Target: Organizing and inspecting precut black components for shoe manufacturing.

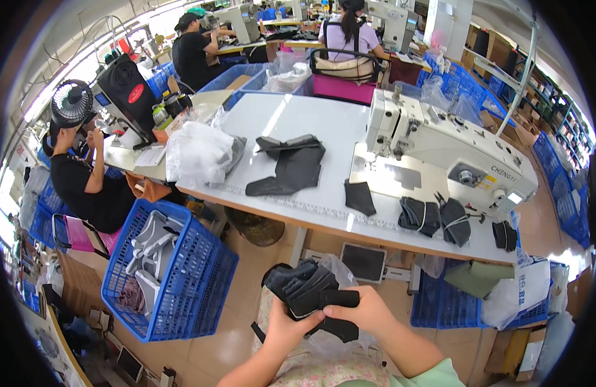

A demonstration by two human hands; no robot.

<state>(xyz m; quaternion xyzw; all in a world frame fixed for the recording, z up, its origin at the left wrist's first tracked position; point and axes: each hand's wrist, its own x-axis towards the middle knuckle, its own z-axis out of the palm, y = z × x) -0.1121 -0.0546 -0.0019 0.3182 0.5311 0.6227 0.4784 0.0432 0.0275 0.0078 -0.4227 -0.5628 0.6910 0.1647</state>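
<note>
Over my lap, both hands hold a stack of black cut fabric pieces (304, 282). My left hand (285, 324) is closed around the stack's lower left side. On the other side, my right hand (367, 313) pinches a black strip-like piece (338, 298) at the stack's edge, its thumb close to the left thumb. Beyond them, a large black cut piece (297, 166) and a smaller one (359, 197) lie flat on the white sewing table (246, 119). Tied black bundles (419, 216) rest along the table's front edge, near the white sewing machine (456, 142).
A blue basket (211, 287) with grey pieces stands at left; a blue crate (433, 309) sits under the table's right end. A foot pedal (364, 261) is below the table. A white plastic bag (201, 155) lies on its left end. Several people work nearby.
</note>
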